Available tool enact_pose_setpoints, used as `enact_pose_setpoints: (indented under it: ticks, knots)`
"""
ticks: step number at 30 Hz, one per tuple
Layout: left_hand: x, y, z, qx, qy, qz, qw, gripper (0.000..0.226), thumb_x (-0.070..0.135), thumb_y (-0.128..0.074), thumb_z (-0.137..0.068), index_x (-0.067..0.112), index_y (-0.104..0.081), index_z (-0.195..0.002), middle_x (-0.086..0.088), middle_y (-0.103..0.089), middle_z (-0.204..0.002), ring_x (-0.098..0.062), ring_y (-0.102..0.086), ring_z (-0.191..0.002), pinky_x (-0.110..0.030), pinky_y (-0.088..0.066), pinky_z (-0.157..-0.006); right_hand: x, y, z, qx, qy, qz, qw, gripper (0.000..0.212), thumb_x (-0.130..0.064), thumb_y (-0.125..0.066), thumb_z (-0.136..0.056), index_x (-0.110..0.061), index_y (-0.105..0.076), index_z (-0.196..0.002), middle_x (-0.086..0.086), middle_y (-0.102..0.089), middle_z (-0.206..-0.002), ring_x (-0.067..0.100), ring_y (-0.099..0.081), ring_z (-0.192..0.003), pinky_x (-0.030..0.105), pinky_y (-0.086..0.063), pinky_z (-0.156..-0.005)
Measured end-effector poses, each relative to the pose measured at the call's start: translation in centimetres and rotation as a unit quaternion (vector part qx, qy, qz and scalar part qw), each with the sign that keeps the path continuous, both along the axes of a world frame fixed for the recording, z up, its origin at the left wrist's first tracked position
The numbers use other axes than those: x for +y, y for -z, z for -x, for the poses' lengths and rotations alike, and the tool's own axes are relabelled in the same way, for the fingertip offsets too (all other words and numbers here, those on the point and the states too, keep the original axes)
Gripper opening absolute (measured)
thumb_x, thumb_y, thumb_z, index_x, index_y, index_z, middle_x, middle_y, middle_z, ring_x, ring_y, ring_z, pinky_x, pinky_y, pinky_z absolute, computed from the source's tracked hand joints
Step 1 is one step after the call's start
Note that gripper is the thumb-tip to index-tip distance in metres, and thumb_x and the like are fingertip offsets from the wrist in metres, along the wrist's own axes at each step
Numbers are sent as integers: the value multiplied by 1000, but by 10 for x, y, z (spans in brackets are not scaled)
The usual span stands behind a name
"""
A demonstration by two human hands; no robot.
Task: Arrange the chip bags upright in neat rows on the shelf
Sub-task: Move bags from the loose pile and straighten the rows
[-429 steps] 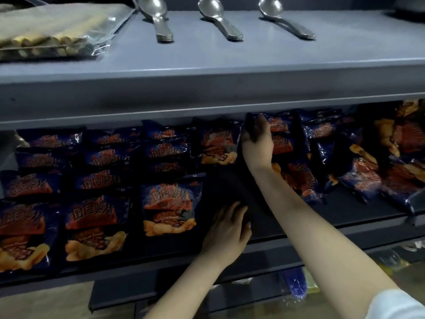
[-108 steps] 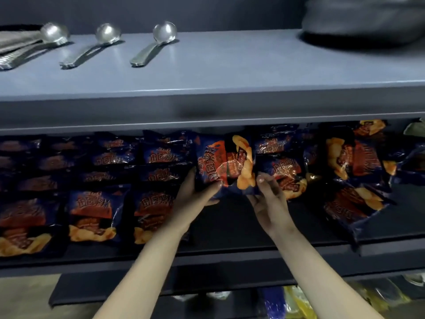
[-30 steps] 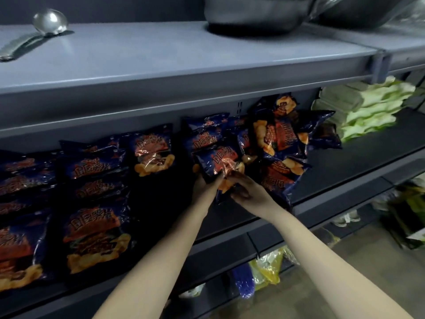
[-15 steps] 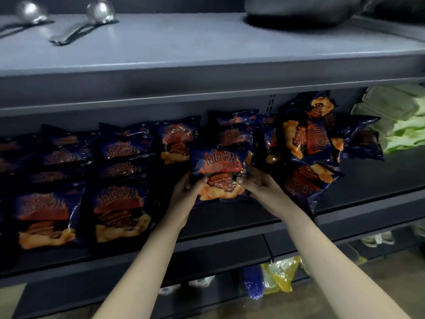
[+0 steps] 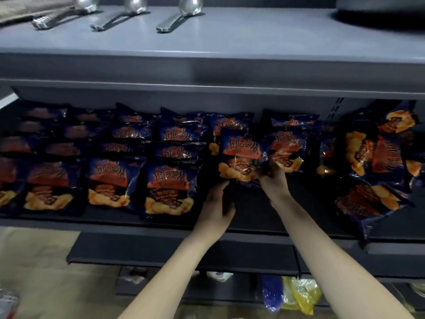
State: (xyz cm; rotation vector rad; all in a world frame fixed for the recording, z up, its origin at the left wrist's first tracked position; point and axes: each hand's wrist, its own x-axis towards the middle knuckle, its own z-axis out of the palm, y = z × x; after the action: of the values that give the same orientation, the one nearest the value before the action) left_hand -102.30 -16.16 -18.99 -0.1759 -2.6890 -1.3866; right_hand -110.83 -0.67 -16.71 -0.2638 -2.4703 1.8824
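While your right hand [image 5: 273, 180] pinches lower corner of upright chip bag [image 5: 239, 155], left hand [image 5: 216, 209] hovers just below it, fingers loosely spread, over shelf [image 5: 257, 214].

Bare floor lies only in front of the held bag [image 5: 240, 157].
Left of that bag, upright rows of bags [image 5: 108, 180] fill the shelf [image 5: 253, 211] almost to its lip; right of it a tumbled heap of bags [image 5: 372, 178] blocks the way; behind it further bags [image 5: 230, 122] stand close; above it the upper shelf [image 5: 207, 70] caps the opening.
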Motion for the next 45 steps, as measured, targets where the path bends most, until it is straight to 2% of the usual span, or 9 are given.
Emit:
enact_pose_setpoints:
  ticks: [4, 9, 14, 22, 27, 31, 33, 38, 45]
  knots:
    - [-1, 8, -7, 52, 26, 89, 994, 49, 13, -48, -93, 18, -35, -140, -1, -33, -145, -15, -40, -128, -12, -29, -97, -24, 3, 9, 1, 6, -39, 999, 42, -22, -55, -92, -15, -46, -133, 6, -62, -117, 21, -58, -98, 24, -40, -64]
    - [-2, 16, -12, 116, 59, 186, 974, 41, 22, -38, -85, 19, -47, -125, -2, -58, -120, -16, -60, -104, -19, -48, -79, -40, -3, 18, -20, 2, -27, 999, 53, -9, -46, -94, -17, -29, -143, 9, -54, -127, 29, -51, -115, 29, -38, -82]
    - [-2, 17, -12, 146, 58, 197, 968, 38, 23, -35, -85, 20, -49, -120, 1, -61, -112, -14, -60, -101, -21, -51, -80, -47, -8, 32, -24, -8, -74, 997, 61, 2, -34, -90, -15, -23, -147, 14, -50, -135, 35, -51, -118, 30, -39, -80]
    - [-4, 15, -10, 155, 57, 201, 966, 36, 23, -36, -84, 20, -51, -117, 2, -62, -105, -13, -62, -94, -20, -52, -74, -48, -3, 27, 20, 24, -108, 994, 44, 1, -38, -91, -9, -41, -134, 15, -59, -119, 33, -58, -104, 27, -39, -69]
    - [-4, 19, -9, 152, 62, 201, 966, 36, 23, -35, -83, 20, -51, -115, 1, -62, -107, -14, -62, -96, -21, -53, -76, -44, -6, 20, 64, 26, -132, 989, 52, 2, -42, -92, -8, -34, -142, 13, -53, -134, 29, -52, -119, 16, -38, -79]
    - [-4, 20, -9, 158, 65, 208, 963, 37, 22, -35, -83, 18, -53, -115, 1, -61, -111, -14, -60, -101, -21, -52, -80, -42, -7, 14, 91, 30, -145, 985, 46, -3, -44, -94, -6, -37, -139, 13, -56, -130, 28, -56, -112, 4, -35, -63]
    - [-5, 21, -9, 159, 66, 210, 962, 37, 22, -34, -84, 18, -54, -114, 1, -61, -112, -14, -60, -102, -21, -52, -81, -42, -4, 13, 103, 31, -150, 983, 49, -5, -46, -94, -8, -37, -142, 11, -55, -133, 25, -54, -116, 4, -38, -74]
    - [-4, 22, -9, 157, 66, 192, 967, 33, 18, -46, -81, 17, -56, -113, -2, -62, -110, -16, -62, -98, -21, -54, -75, -40, 2, 7, 99, 23, -142, 985, 52, -7, -50, -92, -13, -38, -142, 9, -53, -136, 24, -49, -125, 36, -45, -101]
    - [-5, 24, -9, 157, 63, 195, 966, 36, 16, -51, -78, 17, -54, -114, -3, -61, -111, -18, -62, -100, -22, -54, -76, -30, 6, -3, 118, 33, -149, 981, 52, -5, -52, -93, -10, -37, -142, 7, -49, -141, 20, -44, -132, 17, -33, -101]
